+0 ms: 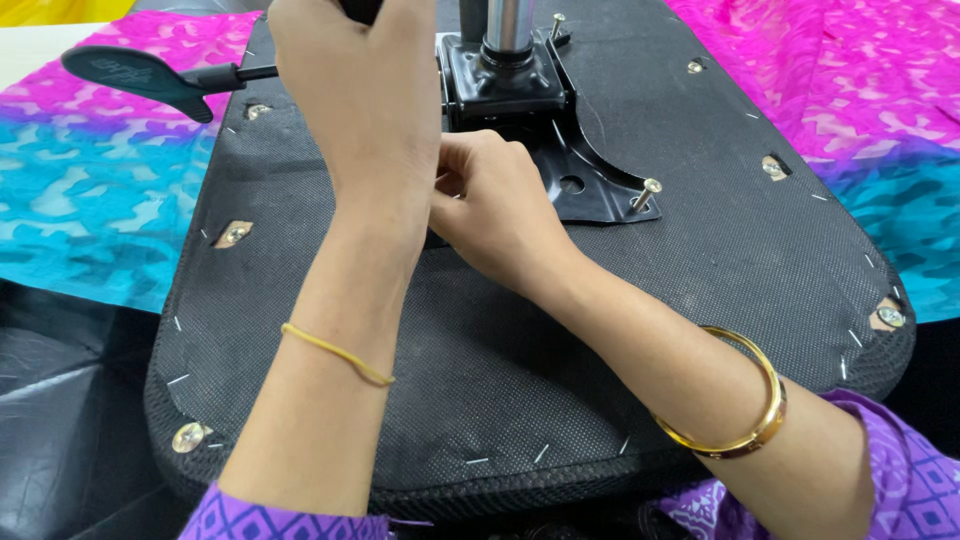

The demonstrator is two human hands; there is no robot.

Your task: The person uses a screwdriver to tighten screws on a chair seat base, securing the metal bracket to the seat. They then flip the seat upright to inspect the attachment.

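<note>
Nearest us, the upturned chair seat point(560, 400), black fabric stapled at the rim, lies under both forearms. The right hand point(495, 205) curls narrow, fingertips pinched at something hidden behind the left wrist; can't tell what. Just beyond it sits the black metal mounting plate point(590, 185), a loose bolt point(645, 192) standing to its right. The left hand point(360, 90) grips a dark object, possibly a tool handle. The lever paddle point(135, 75) juts out to its left.
</note>
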